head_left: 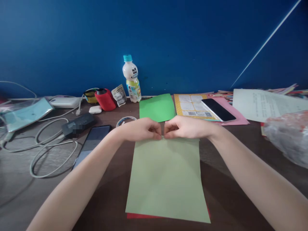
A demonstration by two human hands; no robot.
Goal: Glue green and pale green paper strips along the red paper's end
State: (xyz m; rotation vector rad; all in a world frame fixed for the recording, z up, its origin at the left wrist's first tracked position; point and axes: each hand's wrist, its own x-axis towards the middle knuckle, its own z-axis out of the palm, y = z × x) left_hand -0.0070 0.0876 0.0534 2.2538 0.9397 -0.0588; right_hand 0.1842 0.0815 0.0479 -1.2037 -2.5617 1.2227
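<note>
Pinching the far edge of a pale green sheet (166,179), the grip of the left hand (146,128) is meeting that of the right hand (186,126) near the middle of this edge, their fingertips nearly touching. The pale green sheet is lying between the two forearms on the dark surface (106,202), stretching toward the near side. Under it, a red sheet (141,216) is peeking out along the near edge and the near right corner.

Just beyond the hands, a bright green sheet (157,107) is lying flat; to its right, a black phone (218,109) is resting partly on a yellow printed sheet (181,106) and partly on a pink sheet (237,118). Farther right, a clear plastic bag (288,138) is sitting beside a white printed page (267,104).

On the far side, a bottle with a blue cap (131,78) is standing upright near the blue wall (154,35). To the left, another phone (96,141) is lying near a looping pale cable (33,166).
</note>
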